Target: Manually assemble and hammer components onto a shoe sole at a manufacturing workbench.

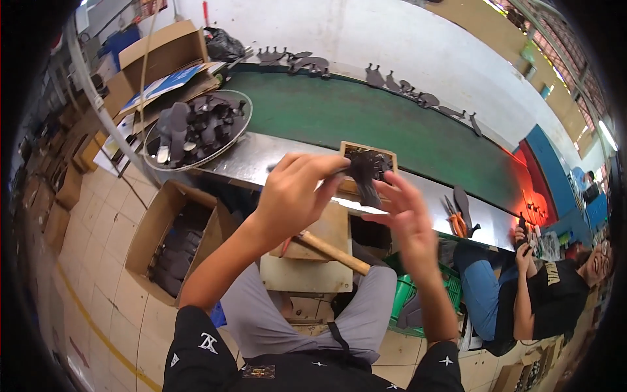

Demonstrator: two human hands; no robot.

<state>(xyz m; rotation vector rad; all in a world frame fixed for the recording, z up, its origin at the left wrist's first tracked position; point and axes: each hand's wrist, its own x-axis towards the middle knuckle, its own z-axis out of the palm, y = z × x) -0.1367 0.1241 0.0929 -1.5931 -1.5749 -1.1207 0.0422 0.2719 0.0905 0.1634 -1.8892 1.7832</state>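
Observation:
My left hand (295,188) pinches a dark, sole-shaped piece (367,189) between thumb and fingers, above the workbench edge. Beside it my right hand (408,219) has its fingers spread, the tips close to the piece; whether they touch it I cannot tell. Just behind the piece, a small wooden box (346,147) holds dark glossy bits, partly hidden. Below my hands a hammer's wooden handle (336,253) slants across a pale work block (307,277) between my knees; the hammer's head is not clear to see.
A round tray (243,124) heaped with dark heeled pieces stands left on the metal ledge. A green conveyor belt (392,124) runs behind. Orange-handled pliers (457,225) lie right. A cardboard box (147,245) and green crate (450,281) flank me. A co-worker (555,294) sits right.

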